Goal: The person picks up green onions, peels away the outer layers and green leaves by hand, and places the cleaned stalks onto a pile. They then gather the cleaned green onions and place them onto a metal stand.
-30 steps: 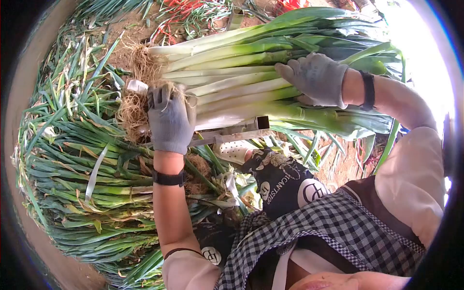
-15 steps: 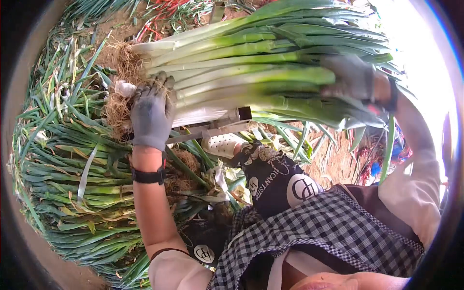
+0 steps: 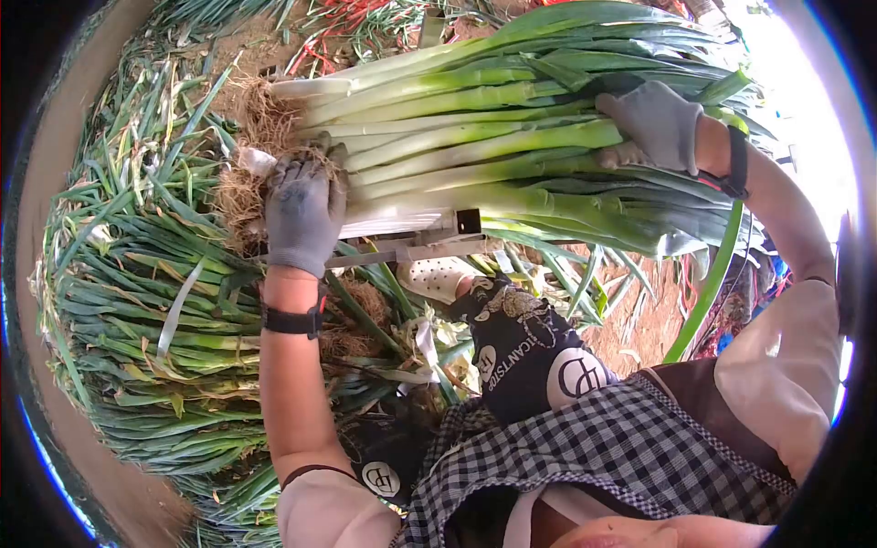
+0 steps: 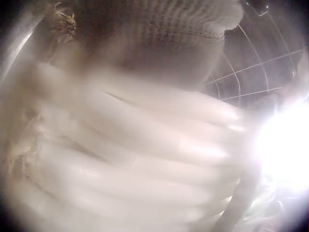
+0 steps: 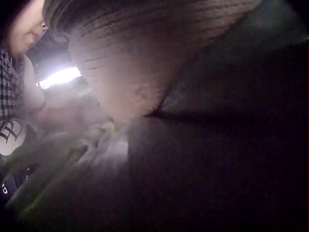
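A wide bundle of leeks [image 3: 438, 137] lies crosswise in the head view, roots [image 3: 239, 196] to the left and dark green leaves to the right. My gloved left hand [image 3: 306, 215] grips the near side of the white ends beside the roots. At the green part, my gloved right hand [image 3: 653, 128] holds some stalks between thumb and fingers. The left wrist view shows blurred white stalks [image 4: 130, 159] under the glove [image 4: 154, 38]. Mostly dark, the right wrist view shows the glove [image 5: 130, 63] against leaves; its fingertips are hidden.
Beneath the bundle, a metal frame [image 3: 411, 252] shows at its near side. More leeks are heaped [image 3: 164, 356] at the left, with loose trimmings [image 3: 137, 137] behind them. A light perforated shoe [image 3: 437, 277] is below the frame. Red strings lie at the top.
My right hand has moved right along the bundle toward the leaf end and now holds stalks there. My left hand stays at the root end; the view has shifted slightly.
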A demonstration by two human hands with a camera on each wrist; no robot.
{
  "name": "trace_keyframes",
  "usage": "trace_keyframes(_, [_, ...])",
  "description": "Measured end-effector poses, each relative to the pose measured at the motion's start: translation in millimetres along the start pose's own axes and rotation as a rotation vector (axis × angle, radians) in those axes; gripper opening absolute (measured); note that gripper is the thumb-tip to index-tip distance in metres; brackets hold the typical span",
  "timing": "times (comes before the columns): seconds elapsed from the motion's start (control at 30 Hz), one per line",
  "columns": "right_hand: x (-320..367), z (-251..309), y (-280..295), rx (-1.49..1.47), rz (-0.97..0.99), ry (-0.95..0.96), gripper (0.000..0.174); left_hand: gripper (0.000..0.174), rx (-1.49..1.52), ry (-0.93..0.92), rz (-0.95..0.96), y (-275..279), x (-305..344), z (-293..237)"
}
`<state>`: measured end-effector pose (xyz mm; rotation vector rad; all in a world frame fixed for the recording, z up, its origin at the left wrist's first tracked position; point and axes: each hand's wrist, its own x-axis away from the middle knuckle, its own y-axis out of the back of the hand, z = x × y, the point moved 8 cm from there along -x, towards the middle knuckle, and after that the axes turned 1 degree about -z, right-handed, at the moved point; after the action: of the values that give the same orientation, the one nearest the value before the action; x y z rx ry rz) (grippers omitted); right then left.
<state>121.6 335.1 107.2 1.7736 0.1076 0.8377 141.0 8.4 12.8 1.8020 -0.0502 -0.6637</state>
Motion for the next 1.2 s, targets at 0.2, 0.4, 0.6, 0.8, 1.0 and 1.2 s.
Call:
trace_keyframes(0.2, [-7, 11, 5, 0.005, 0.016, 0.051, 0.072, 0.031, 0.043, 0.061, 0.092, -12, -1, 11])
trace_keyframes(0.4, [-5, 23, 5, 0.042, -0.002, 0.018, 0.08, 0.038, 0.026, 0.35, 0.233, -23, 12, -9])
trace_keyframes(0.6, [81, -1, -6, 0.279, -0.204, 0.003, 0.105, 0.044, 0.069, 0.315, 0.109, -54, 14, 2])
trace_keyframes(0.8, [189, -131, -94, 0.607, -0.341, -0.637, 0.116, 0.047, 0.078, 0.3, 0.148, -74, 18, 10])
trace_keyframes(1.0, [163, -166, -184, -0.169, -0.423, -0.598, 0.091, 0.048, 0.179, 0.188, 0.082, -71, 15, 22])
trace_keyframes(1.2, [191, -175, -152, -0.56, -0.551, -0.313, 0.082, 0.041, 0.031, 0.374, 0.287, -86, 42, 52])
